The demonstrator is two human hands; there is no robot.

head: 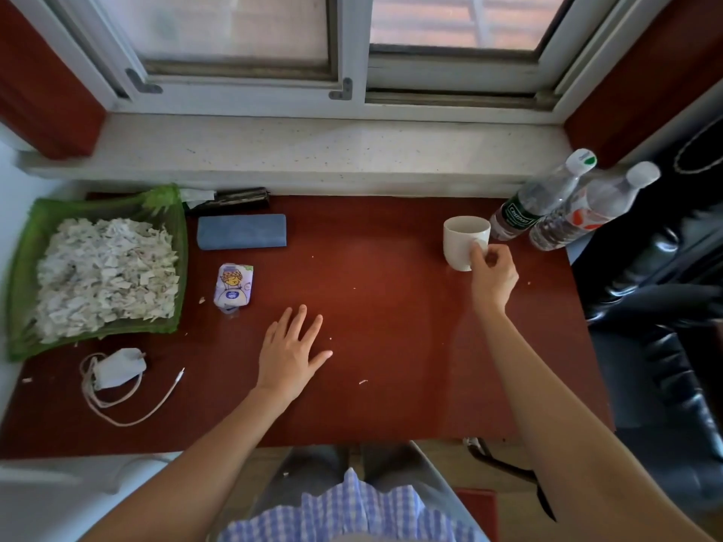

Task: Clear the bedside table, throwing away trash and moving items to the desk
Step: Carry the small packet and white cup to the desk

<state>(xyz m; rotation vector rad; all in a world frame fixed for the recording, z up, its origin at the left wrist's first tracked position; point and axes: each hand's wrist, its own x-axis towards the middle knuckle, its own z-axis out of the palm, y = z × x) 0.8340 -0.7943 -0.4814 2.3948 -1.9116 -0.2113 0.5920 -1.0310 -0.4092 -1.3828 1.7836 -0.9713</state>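
A white cup stands upright on the dark red desk at the back right. My right hand is closed on the cup's handle at its near side. My left hand lies flat on the desk's middle, fingers spread, holding nothing. Two clear plastic bottles stand just right of the cup at the desk's corner.
A green tray heaped with torn paper scraps fills the back left. Beside it lie a blue case, a dark object behind it and a small tissue pack. A white charger with cable lies front left. A window sill runs behind.
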